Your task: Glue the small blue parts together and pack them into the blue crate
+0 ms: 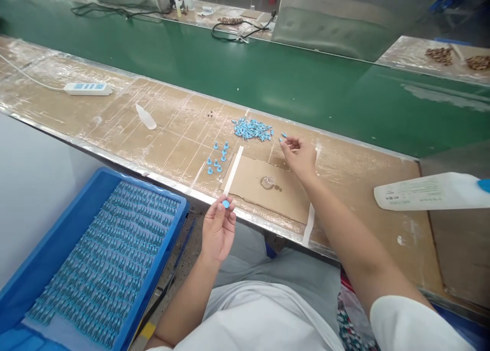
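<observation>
My left hand is closed on a small blue part with a round flat end, just over the table's front edge. My right hand has its thumb and fingers pinched together beside a couple of loose blue pieces; what sits between the fingertips is too small to make out. To its left lies a heap of small blue pieces. Several blue parts with round bases stand upright left of a taped cardboard sheet. On that sheet is a small clear round dish.
A blue tray at lower left holds rows of blue parts. On the table are a white squeeze bottle and a power strip. A large white bottle lies at right. A green belt runs behind.
</observation>
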Action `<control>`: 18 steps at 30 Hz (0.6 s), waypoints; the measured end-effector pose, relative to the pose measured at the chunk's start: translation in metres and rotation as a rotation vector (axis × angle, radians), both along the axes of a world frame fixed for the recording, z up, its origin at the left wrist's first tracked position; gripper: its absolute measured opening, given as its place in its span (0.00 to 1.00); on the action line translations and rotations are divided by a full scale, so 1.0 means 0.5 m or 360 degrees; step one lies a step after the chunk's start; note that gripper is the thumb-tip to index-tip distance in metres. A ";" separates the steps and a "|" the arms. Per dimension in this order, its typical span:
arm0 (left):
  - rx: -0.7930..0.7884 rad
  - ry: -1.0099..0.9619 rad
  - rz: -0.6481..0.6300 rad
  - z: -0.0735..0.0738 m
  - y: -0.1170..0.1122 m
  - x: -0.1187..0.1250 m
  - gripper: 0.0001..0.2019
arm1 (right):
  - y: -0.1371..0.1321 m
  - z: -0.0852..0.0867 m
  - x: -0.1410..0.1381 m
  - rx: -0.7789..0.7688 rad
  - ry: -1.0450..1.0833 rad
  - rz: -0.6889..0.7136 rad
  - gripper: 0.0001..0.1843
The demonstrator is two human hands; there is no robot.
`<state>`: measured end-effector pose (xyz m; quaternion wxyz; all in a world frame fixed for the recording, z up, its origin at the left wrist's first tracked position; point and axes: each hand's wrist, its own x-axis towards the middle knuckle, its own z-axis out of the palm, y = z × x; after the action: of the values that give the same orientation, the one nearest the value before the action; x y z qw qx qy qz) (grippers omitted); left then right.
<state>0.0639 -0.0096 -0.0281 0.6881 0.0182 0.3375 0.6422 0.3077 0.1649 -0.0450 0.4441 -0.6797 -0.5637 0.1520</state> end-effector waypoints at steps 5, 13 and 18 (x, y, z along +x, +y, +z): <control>-0.0023 -0.0016 -0.0054 -0.005 0.009 0.026 0.12 | 0.096 -0.053 0.054 -0.0313 -0.0404 0.0089 0.17; -0.0031 -0.0012 -0.0162 -0.020 0.011 0.042 0.11 | 0.121 -0.030 0.048 -0.0676 -0.0722 0.0354 0.12; -0.0059 -0.0008 -0.0203 -0.020 0.004 0.046 0.11 | 0.105 -0.031 0.064 -0.0693 -0.0538 0.0381 0.08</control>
<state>0.0868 -0.0075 -0.0381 0.7286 0.0253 0.3457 0.5908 0.3397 0.2176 -0.0605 0.1667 -0.7033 -0.6599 0.2053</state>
